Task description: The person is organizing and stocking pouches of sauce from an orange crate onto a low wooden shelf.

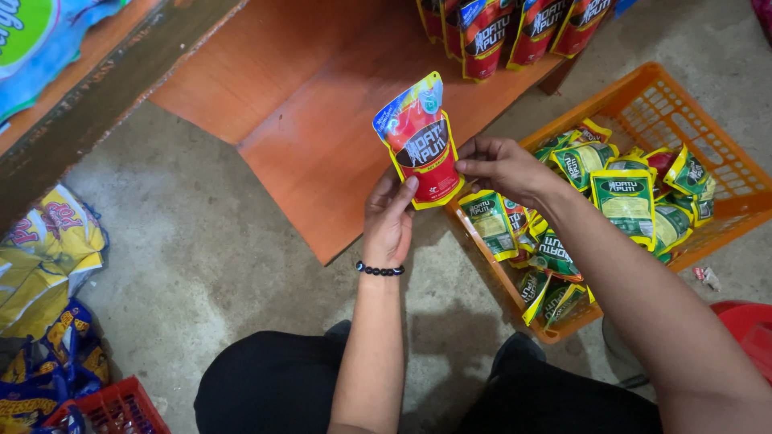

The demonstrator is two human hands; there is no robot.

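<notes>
— Over the low orange shelf (pixel 305 120), seen from the head camera, what do the hands have?

— Both are closed on one red stand-up pouch (pixel 420 149) with a yellow border. The left hand (pixel 390 221) holds it from below, thumb pressed on the lower front, fingers behind. The right hand (pixel 503 165) pinches the right edge about halfway up. The pouch stands upright, face toward the camera, above the front edge of the shelf and not touching it.

— Why held that way?

— My guess is that a grip at the bottom and one at the side keep a soft pouch from folding, and the front stays readable.

— And around it?

— Just right of the hands an orange plastic crate (pixel 708 145) sits on the concrete floor (pixel 201 257), holding a loose heap of green pouches (pixel 623 197) of the same shape; a red one may lie among them. At the back of the shelf a row of red pouches (pixel 515 32) stands upright, side by side. The crate is within easy reach of the right arm.

— What can't you make out?

— The row at the back is cut by the top edge, so its length is unknown. The left fingers are hidden behind the pouch. At lower left a red basket (pixel 108 406) and yellow and blue bags (pixel 44 265) are partly out of frame. A red round thing (pixel 748 329) at the right edge is too cropped to identify.
</notes>
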